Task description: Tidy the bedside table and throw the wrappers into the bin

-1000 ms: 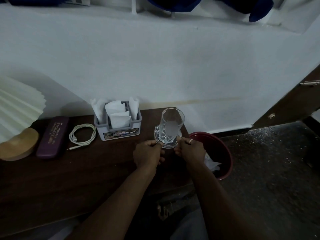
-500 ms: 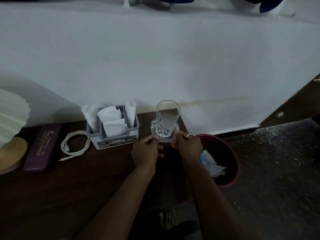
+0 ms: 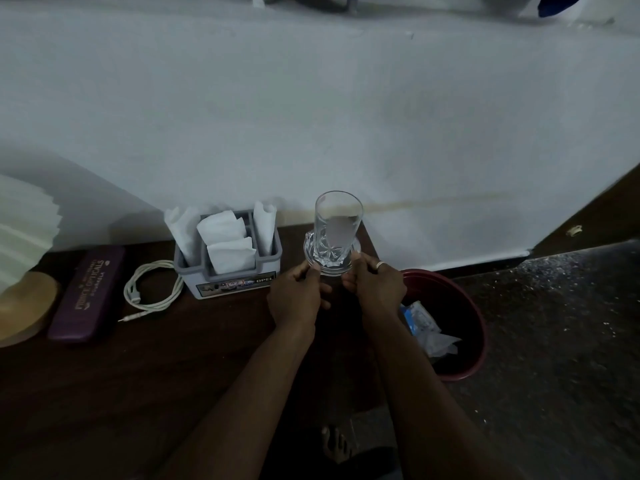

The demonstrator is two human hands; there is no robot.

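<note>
A tall clear glass [image 3: 337,221] stands upright on a clear glass saucer [image 3: 355,249] near the back right corner of the dark wooden bedside table [image 3: 138,375]. My left hand [image 3: 296,299] pinches the saucer's left front rim. My right hand [image 3: 375,287], wearing a ring, pinches its right front rim. A dark red bin [image 3: 467,313] sits on the floor just right of the table, with blue and white wrappers [image 3: 427,329] inside.
A grey napkin holder [image 3: 230,271] with white napkins stands left of the glass. Farther left lie a coiled white cable [image 3: 152,289], a purple case [image 3: 86,292] and a lamp with a wooden base [image 3: 24,306]. A white wall rises behind.
Both hands have slid the saucer and glass a little farther back on the table, toward the wall. The view has shifted slightly.
</note>
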